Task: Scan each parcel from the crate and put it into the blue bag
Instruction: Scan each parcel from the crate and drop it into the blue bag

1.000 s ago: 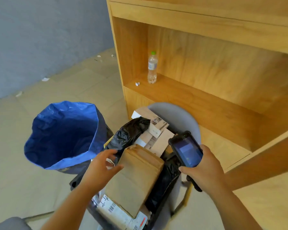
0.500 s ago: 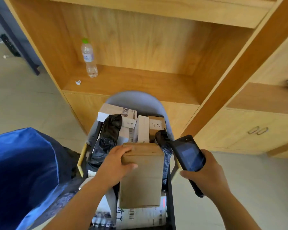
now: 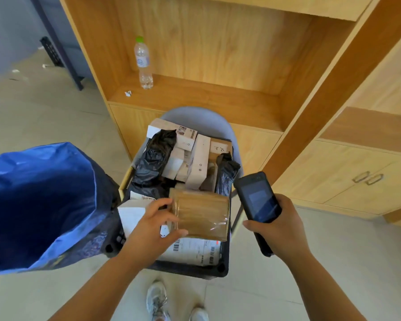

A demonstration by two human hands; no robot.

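Observation:
My left hand (image 3: 154, 224) grips the left end of a brown cardboard parcel (image 3: 203, 214) wrapped in clear tape, held just above the black crate (image 3: 190, 269). The crate rests on a grey chair (image 3: 199, 117) and holds several parcels: white boxes (image 3: 195, 163), black plastic bags (image 3: 152, 161) and flat labelled packets (image 3: 195, 250). Right of the crate, my right hand (image 3: 279, 228) holds a black handheld scanner (image 3: 256, 200), its screen facing up. The open blue bag (image 3: 39, 205) stands to the crate's left.
A wooden shelf unit (image 3: 218, 54) stands behind the chair with a clear water bottle (image 3: 143, 63) on its shelf. Wooden cabinets with handles (image 3: 367, 178) are at the right. My shoes (image 3: 158, 302) show on the tiled floor below.
My view swung right and down, so the blue bag shifted to the left edge. My left hand closed on the brown parcel and turned it sideways above the crate. The scanner stayed in my right hand.

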